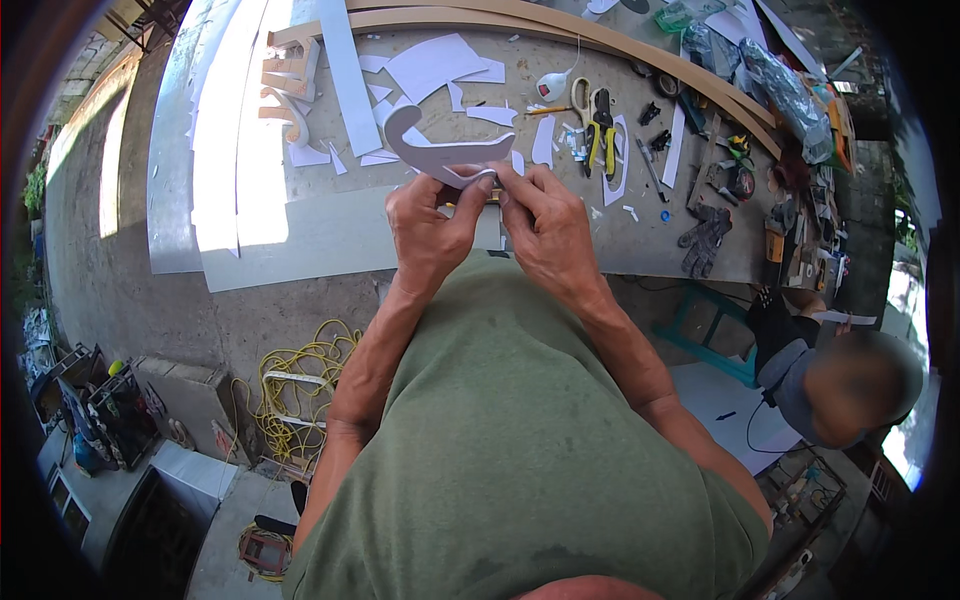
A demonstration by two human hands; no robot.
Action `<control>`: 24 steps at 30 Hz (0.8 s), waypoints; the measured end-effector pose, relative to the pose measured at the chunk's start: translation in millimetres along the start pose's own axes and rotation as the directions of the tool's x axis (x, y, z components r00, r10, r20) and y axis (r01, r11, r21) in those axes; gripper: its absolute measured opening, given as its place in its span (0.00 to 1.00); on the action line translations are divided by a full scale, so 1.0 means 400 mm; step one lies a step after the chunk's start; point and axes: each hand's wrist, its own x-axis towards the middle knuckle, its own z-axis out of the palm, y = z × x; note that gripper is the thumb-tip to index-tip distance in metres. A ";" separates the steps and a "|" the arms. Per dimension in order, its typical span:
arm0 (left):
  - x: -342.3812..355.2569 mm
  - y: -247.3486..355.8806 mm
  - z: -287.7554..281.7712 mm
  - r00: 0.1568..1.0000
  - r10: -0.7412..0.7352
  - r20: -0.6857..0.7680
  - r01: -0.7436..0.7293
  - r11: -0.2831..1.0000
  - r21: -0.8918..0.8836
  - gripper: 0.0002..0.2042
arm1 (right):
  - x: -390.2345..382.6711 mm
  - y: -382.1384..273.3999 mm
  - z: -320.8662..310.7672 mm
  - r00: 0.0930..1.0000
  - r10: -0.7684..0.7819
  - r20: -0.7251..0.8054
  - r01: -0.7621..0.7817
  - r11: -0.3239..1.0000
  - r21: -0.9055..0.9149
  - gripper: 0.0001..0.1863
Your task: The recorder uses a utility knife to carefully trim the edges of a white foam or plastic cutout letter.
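My left hand pinches the near edge of a white curved cut-out piece, its thumb pressed toward the bend. Beside it my right hand is closed with thumb and fingers together at the same edge, the two sets of fingertips almost meeting. The piece stands tilted above the table's near edge, one rounded arm rising at the left and a shorter tip pointing right. Whatever else lies between the fingertips is hidden. White offcuts are scattered just beyond the piece.
On the table lie scissors, yellow-handled snips, a pencil, a glue bottle and a grey glove. Long brown strips arch across the back. Another person is at the right, near a green stool. Yellow cord lies left.
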 end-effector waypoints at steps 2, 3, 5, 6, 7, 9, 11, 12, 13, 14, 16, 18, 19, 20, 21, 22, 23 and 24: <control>0.013 -0.009 -0.003 0.902 -0.405 0.148 0.424 0.775 -0.468 0.07 | 0.001 0.002 -0.005 1.000 0.010 -0.012 -0.010 1.000 0.024 0.19; 0.016 -0.015 -0.010 0.891 -0.410 0.193 0.449 0.738 -0.504 0.09 | 0.003 0.008 -0.009 0.998 0.036 -0.052 -0.033 0.997 0.067 0.18; 0.026 -0.015 -0.017 0.885 -0.415 0.211 0.459 0.703 -0.543 0.09 | 0.006 0.014 -0.020 0.996 0.060 -0.068 -0.048 0.985 0.165 0.18; 0.027 -0.015 -0.019 0.879 -0.415 0.235 0.469 0.663 -0.583 0.09 | 0.006 0.010 -0.022 0.996 0.062 -0.065 -0.050 0.985 0.168 0.18; 0.024 -0.017 -0.020 0.878 -0.418 0.235 0.471 0.663 -0.581 0.09 | 0.005 0.005 -0.023 0.998 0.043 -0.039 -0.036 0.985 0.170 0.18; 0.022 -0.021 -0.019 0.884 -0.395 0.250 0.463 0.666 -0.585 0.09 | 0.008 0.001 -0.023 1.000 0.024 -0.015 -0.021 0.985 0.173 0.19; 0.023 -0.018 -0.016 0.882 -0.401 0.248 0.465 0.654 -0.597 0.09 | 0.012 -0.005 -0.013 1.000 0.011 0.000 -0.010 0.973 0.231 0.20; 0.021 -0.015 -0.015 0.880 -0.406 0.245 0.466 0.641 -0.610 0.09 | 0.005 -0.004 -0.005 1.000 0.012 0.001 -0.012 0.973 0.231 0.20; 0.016 -0.014 -0.012 0.880 -0.407 0.245 0.466 0.641 -0.610 0.09 | -0.007 0.000 0.005 1.000 -0.002 -0.023 0.007 0.977 0.214 0.20; 0.012 -0.015 -0.011 0.873 -0.428 0.234 0.477 0.646 -0.596 0.09 | -0.013 0.003 0.014 0.999 -0.019 -0.045 0.027 0.980 0.196 0.20; 0.011 -0.024 -0.016 0.866 -0.451 0.218 0.486 0.651 -0.583 0.09 | -0.026 0.019 0.003 1.000 -0.015 0.027 0.011 0.986 0.166 0.20; 0.018 -0.039 -0.025 0.871 -0.456 0.185 0.474 0.676 -0.564 0.10 | -0.036 0.024 -0.016 0.995 -0.008 0.101 -0.005 0.991 0.134 0.20; 0.019 -0.040 -0.021 0.870 -0.458 0.181 0.473 0.676 -0.565 0.10 | -0.038 0.021 -0.026 0.998 0.008 0.063 -0.017 0.990 0.138 0.20; 0.020 -0.036 -0.018 0.875 -0.450 0.180 0.467 0.684 -0.561 0.10 | -0.038 0.013 -0.034 0.999 0.025 0.024 -0.029 0.989 0.144 0.20; 0.019 -0.034 -0.016 0.880 -0.441 0.179 0.460 0.692 -0.557 0.10 | -0.035 0.003 -0.045 0.999 0.024 0.028 -0.028 0.989 0.147 0.20; 0.015 -0.035 -0.016 0.879 -0.443 0.175 0.460 0.693 -0.555 0.10 | -0.030 -0.009 -0.058 1.000 -0.009 0.008 0.008 0.991 0.131 0.19; 0.015 -0.033 -0.013 0.888 -0.421 0.185 0.449 0.706 -0.548 0.10 | -0.025 -0.017 -0.069 0.999 -0.042 -0.015 0.043 0.993 0.112 0.18; 0.015 -0.032 -0.012 0.896 -0.398 0.195 0.437 0.719 -0.540 0.10 | -0.021 -0.020 -0.072 0.999 -0.042 -0.015 0.044 0.993 0.113 0.18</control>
